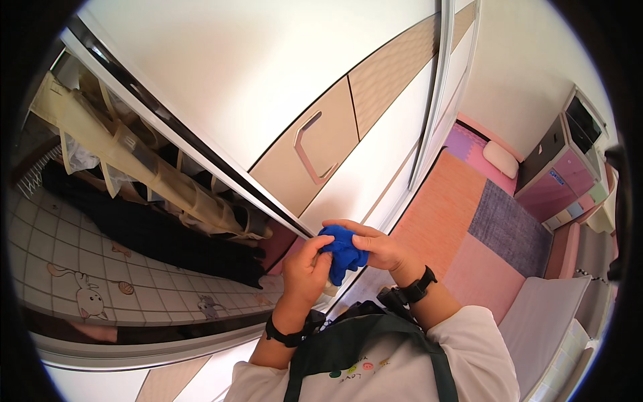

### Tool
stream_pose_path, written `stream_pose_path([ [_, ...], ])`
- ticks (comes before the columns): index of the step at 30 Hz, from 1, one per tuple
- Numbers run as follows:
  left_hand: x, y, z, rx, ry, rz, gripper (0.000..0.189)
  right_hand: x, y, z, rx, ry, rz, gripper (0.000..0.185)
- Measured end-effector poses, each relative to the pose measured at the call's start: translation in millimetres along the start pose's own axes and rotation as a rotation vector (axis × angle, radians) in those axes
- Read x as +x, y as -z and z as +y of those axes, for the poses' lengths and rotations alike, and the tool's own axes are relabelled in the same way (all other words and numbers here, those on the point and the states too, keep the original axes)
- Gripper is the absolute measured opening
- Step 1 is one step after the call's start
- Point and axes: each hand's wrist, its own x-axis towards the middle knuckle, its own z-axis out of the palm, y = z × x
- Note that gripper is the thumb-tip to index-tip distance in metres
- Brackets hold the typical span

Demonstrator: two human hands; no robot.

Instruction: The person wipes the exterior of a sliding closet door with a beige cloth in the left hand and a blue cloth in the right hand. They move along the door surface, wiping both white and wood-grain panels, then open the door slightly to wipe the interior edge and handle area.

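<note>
A crumpled piece of blue cloth [345, 251] is bunched between my two hands, close in front of my chest. My left hand [307, 266] pinches its left edge between thumb and fingers. On the other side, my right hand [377, 246] holds the cloth with its thumb on top and its fingers behind. What kind of cloth item it is cannot be made out. Each wrist wears a black strap; a dark device sits at the right one.
Left of me is an open wardrobe with dark trousers [166, 236] and a cream hanging organizer [135, 145]. A white sliding door [241, 75] with a metal handle [306, 151] stands ahead. To the right lie a patchwork rug [442, 191], a pale cushion [501, 158] and a cabinet [557, 171].
</note>
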Motion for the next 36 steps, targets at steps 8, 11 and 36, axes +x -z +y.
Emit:
stream_pose_path([
  [8, -4, 12, 15, 0.283, -0.374, 0.116, 0.021, 9, 5, -5, -0.125, 0.068, 0.370, 0.040],
  [11, -8, 36, 19, 0.218, -0.462, 0.349, 0.013, 21, 18, -31, -0.334, 0.493, 0.733, 0.041],
  [36, 47, 39, -6, 0.172, 0.148, 0.269, 0.044, 92, 0, -59, -1.477, 1.284, 0.504, 0.048],
])
